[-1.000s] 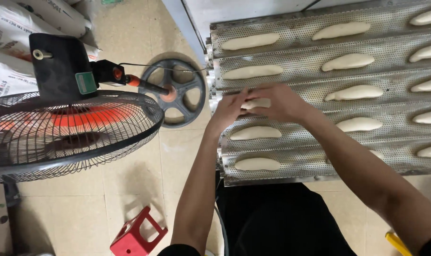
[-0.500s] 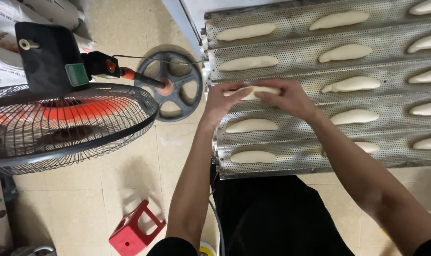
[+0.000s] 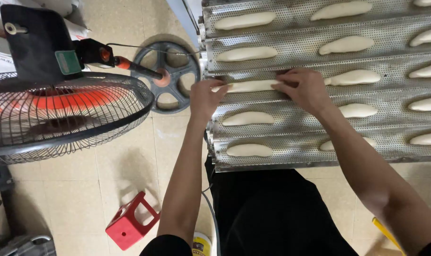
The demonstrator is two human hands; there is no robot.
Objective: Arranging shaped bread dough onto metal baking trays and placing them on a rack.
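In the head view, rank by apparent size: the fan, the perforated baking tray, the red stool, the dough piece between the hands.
1. perforated baking tray
2. fan, nearer the camera, so unsure
3. red stool
4. dough piece

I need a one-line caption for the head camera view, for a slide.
Both hands, left and right, rest on a dough piece in a perforated metal tray, beside a floor fan.

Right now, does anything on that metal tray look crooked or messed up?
Nothing stands out. The dough pieces lie lengthwise in the grooves of the perforated tray, fairly evenly spaced. The left hand and right hand touch the ends of one dough piece.
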